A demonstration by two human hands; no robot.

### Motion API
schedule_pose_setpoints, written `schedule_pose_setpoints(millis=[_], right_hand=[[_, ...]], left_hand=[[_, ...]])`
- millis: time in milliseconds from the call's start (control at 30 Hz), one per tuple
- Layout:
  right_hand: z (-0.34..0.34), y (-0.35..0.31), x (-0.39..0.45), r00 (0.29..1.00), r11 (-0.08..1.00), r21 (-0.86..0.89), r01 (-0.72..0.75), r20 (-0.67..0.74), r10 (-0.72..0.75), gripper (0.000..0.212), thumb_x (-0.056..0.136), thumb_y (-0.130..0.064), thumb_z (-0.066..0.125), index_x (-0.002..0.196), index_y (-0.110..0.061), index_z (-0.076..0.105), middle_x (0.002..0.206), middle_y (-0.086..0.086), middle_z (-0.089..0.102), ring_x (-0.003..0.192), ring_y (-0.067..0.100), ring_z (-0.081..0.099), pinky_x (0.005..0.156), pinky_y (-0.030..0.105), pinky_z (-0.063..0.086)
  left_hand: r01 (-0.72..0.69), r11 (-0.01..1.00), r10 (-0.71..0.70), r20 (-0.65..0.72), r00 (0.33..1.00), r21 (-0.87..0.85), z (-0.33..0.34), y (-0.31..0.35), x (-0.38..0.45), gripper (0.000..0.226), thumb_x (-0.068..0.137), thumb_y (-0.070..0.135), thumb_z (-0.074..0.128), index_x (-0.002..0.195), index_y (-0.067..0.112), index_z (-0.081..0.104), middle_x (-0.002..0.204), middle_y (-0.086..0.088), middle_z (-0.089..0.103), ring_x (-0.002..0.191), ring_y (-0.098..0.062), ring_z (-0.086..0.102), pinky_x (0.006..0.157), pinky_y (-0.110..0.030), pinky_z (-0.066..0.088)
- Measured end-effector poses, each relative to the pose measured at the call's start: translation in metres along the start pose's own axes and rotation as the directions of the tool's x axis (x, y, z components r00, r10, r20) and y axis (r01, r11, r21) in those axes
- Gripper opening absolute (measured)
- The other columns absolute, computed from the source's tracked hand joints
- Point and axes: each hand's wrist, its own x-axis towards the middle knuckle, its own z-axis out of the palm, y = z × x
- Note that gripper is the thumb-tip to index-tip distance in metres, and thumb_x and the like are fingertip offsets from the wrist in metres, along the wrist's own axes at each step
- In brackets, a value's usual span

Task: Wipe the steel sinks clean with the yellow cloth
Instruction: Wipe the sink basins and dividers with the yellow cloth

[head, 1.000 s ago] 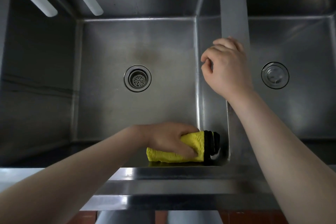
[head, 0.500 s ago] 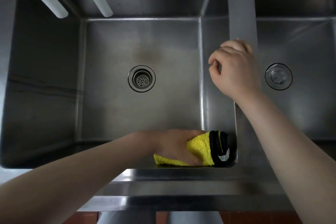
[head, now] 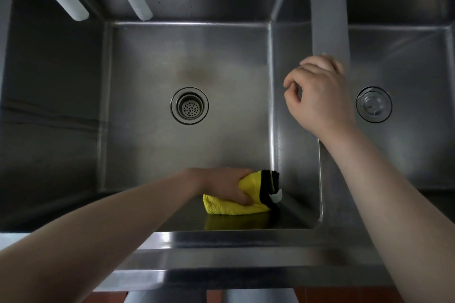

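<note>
**Cloth at the left sink's near right corner**

Head view: compared with half a second ago, the cloth (head: 231, 200) sits a little further from the divider (head: 328, 32) wall, and its black edging with a white tag points toward that wall. The left hand (head: 226, 186) grips the cloth, fingers curled over its folds, pressing it on the near wall of the left sink (head: 147, 69), close to the front rim (head: 221, 238). The right hand (head: 317, 96) rests on the divider as before, fingers loosely curled, holding nothing. The sink floor around the drain (head: 189, 106) lies open to the left and far side. The right sink (head: 406, 56) shows a stopper (head: 373, 104).
</note>
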Motion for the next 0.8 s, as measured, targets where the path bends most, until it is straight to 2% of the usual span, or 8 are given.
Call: schedule_pose_setpoints(millis=[100, 200, 400, 467, 567, 700, 800], right_hand=[[0.000, 0.000, 0.000, 1.000, 1.000, -0.002, -0.003, -0.002, 0.003, 0.013, 0.078, -0.010, 0.054, 0.076, -0.015, 0.067, 0.076, 0.001, 0.067, 0.099, 0.023, 0.059, 0.106, 0.038, 0.033], [0.001, 0.000, 0.000, 1.000, 1.000, 0.000, -0.008, -0.002, 0.008, 0.013, 0.079, -0.010, 0.055, 0.076, -0.015, 0.067, 0.076, 0.001, 0.067, 0.099, 0.023, 0.059, 0.106, 0.037, 0.032], [0.000, -0.001, 0.000, 1.000, 1.000, 0.001, -0.008, 0.003, 0.008, 0.014, 0.079, -0.011, 0.054, 0.076, -0.015, 0.066, 0.076, 0.001, 0.065, 0.099, 0.024, 0.059, 0.108, 0.038, 0.033], [0.000, -0.001, 0.000, 1.000, 1.000, 0.002, -0.011, 0.009, 0.011, 0.014, 0.080, -0.011, 0.054, 0.076, -0.014, 0.067, 0.076, 0.001, 0.065, 0.099, 0.023, 0.059, 0.109, 0.038, 0.033], [0.000, -0.001, 0.000, 1.000, 1.000, -0.004, -0.009, 0.013, 0.009, 0.015, 0.081, -0.011, 0.053, 0.077, -0.015, 0.067, 0.077, 0.000, 0.066, 0.100, 0.022, 0.058, 0.109, 0.037, 0.033], [0.000, 0.000, 0.000, 1.000, 1.000, -0.011, -0.009, 0.019, 0.009, 0.015, 0.081, -0.012, 0.054, 0.077, -0.016, 0.067, 0.078, 0.000, 0.066, 0.101, 0.021, 0.058, 0.109, 0.036, 0.031], [0.000, 0.000, 0.000, 1.000, 1.000, -0.018, -0.007, 0.019, 0.007, 0.014, 0.081, -0.011, 0.054, 0.077, -0.016, 0.067, 0.078, 0.000, 0.067, 0.101, 0.021, 0.058, 0.108, 0.034, 0.029]], left_hand=[[0.027, 0.999, -0.026, -0.011, 1.000, 0.046, -0.003, -0.015, 0.008, 0.068, 0.078, 0.035, 0.076, 0.138, 0.025, 0.046, 0.127, 0.003, 0.058, 0.111, -0.014, 0.054, 0.090, -0.026, 0.044], [0.061, 0.993, -0.058, -0.029, 0.998, 0.105, -0.007, -0.027, 0.013, 0.059, 0.080, 0.029, 0.076, 0.133, 0.021, 0.050, 0.117, 0.004, 0.056, 0.105, -0.015, 0.053, 0.080, -0.024, 0.039], [0.070, 0.958, -0.050, -0.077, 0.996, 0.277, -0.007, -0.035, 0.021, 0.049, 0.085, 0.023, 0.070, 0.130, 0.020, 0.053, 0.124, -0.005, 0.060, 0.111, -0.025, 0.057, 0.080, -0.026, 0.039], [0.081, 0.963, -0.064, -0.072, 0.995, 0.257, -0.007, -0.040, 0.021, 0.049, 0.083, 0.021, 0.071, 0.129, 0.018, 0.054, 0.122, -0.005, 0.060, 0.109, -0.025, 0.057, 0.080, -0.027, 0.042], [0.111, 0.987, -0.107, -0.042, 0.993, 0.113, -0.011, -0.044, 0.016, 0.048, 0.083, 0.022, 0.073, 0.127, 0.019, 0.056, 0.119, -0.003, 0.061, 0.106, -0.022, 0.058, 0.084, -0.034, 0.050], [0.094, 0.995, -0.094, -0.021, 0.995, -0.027, -0.019, -0.037, -0.001, 0.041, 0.087, 0.025, 0.072, 0.125, 0.018, 0.057, 0.114, 0.003, 0.061, 0.100, -0.014, 0.057, 0.074, -0.018, 0.046], [0.051, 0.999, -0.051, 0.001, 0.999, -0.009, -0.019, -0.028, -0.016, 0.041, 0.089, 0.029, 0.071, 0.125, 0.014, 0.057, 0.118, -0.003, 0.063, 0.107, -0.019, 0.059, 0.080, -0.025, 0.047]])
